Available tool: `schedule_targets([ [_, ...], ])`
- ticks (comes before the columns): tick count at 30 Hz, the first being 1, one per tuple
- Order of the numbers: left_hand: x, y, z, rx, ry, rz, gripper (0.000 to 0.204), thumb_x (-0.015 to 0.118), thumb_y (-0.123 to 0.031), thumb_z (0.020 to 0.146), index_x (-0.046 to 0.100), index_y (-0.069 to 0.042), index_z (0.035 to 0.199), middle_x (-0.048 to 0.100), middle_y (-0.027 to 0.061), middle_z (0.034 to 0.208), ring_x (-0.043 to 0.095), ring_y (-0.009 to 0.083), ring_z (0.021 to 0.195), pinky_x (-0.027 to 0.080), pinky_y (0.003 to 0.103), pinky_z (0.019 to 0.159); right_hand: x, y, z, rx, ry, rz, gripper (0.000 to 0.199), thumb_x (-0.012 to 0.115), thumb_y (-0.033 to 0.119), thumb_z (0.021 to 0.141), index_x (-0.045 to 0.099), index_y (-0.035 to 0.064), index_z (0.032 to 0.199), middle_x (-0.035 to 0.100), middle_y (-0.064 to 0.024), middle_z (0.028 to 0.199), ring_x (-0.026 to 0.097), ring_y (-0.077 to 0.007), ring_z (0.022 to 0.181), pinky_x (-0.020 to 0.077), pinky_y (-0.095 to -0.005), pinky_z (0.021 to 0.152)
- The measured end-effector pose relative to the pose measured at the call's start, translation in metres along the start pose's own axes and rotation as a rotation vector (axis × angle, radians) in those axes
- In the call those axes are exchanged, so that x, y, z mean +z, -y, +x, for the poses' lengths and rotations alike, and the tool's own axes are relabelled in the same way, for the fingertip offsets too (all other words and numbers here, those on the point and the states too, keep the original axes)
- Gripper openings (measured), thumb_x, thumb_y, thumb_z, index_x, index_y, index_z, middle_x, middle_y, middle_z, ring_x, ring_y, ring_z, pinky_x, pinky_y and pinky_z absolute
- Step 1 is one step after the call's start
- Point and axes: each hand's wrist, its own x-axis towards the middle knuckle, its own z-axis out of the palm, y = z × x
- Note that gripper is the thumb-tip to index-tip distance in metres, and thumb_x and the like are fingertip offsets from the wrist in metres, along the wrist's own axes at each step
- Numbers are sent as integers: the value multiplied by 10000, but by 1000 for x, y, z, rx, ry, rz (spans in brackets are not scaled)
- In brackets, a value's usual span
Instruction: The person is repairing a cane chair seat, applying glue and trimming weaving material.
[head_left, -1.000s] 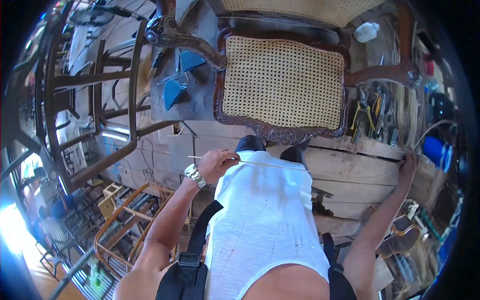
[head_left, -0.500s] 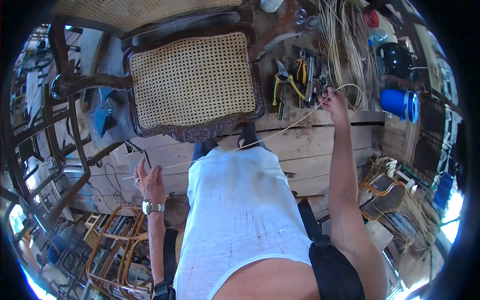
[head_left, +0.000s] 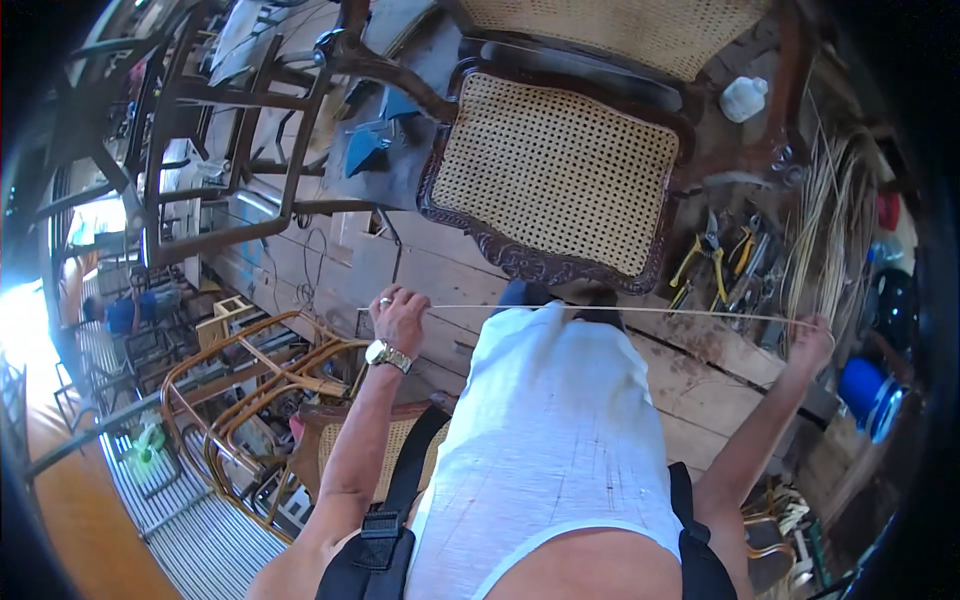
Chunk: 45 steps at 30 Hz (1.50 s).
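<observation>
A thin pale strand of cane stretches nearly straight across in front of my body. Its left part is pinched in the closed fingers of my left hand, which has a ring and a wristwatch; a short end sticks out past it. My right hand, out at the far right, grips the other part with its fingers closed. Beyond the strand stands a dark carved wooden armchair with a woven cane seat. Neither hand touches the chair.
Yellow-handled pliers and other tools lie right of the chair, beside a bundle of loose cane strands. A white bottle and a blue bucket are on the right. Dark chair frames and a rattan frame crowd the left.
The view has turned left, so the chair appears farther right. My right hand has moved outward and nearer to me; the strand, slanted and looped before, is now pulled nearly straight.
</observation>
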Motion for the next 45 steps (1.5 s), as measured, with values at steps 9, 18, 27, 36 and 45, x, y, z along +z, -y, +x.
schedule_targets([
  [9, 9, 25, -45, -48, 277, -381, 109, 594, -70, 923, 661, -98, 1005, 659, 139, 985, 659, 396, 867, 542, 474, 735, 66, 267, 86, -690, -690, -1675, 527, 683, 319, 872, 541, -14, 1255, 638, -186, 1172, 651, -325, 1004, 535, -419, 838],
  [18, 7, -58, -5, 30, 50, -531, 100, 705, -113, 884, 721, -114, 982, 688, 112, 1021, 681, 343, 891, 556, 415, 741, 235, 200, 39, -764, -652, -1431, 959, 669, 539, 877, 262, -48, 1517, 418, -318, 1479, 454, -439, 1348, 381, -479, 1124],
  [27, 12, -74, 39, 98, 38, -485, 103, 670, -158, 911, 717, -120, 995, 689, 109, 1025, 668, 342, 928, 546, 434, 791, 272, 49, -336, -220, 1431, -931, 341, 639, 139, 961, 603, 105, 1298, 712, -80, 1053, 680, -204, 981, 532, -329, 878],
  [36, 22, -10, 88, 40, -291, -393, 150, 737, -118, 880, 742, -138, 1029, 596, 153, 1112, 648, 311, 904, 545, 404, 775, 291, 39, -374, -417, 1463, -931, 213, 651, 113, 944, 694, 68, 1148, 717, -124, 925, 695, -246, 815, 532, -362, 709],
  [45, 33, -17, 108, -690, -332, -1523, 686, 580, -180, 1027, 185, -150, 1587, 616, 127, 1268, 735, 238, 850, 597, 301, 671, 334, -14, -396, -680, 1323, -833, 175, 667, 178, 942, 710, 67, 1070, 734, -92, 988, 703, -288, 863, 566, -376, 745],
])
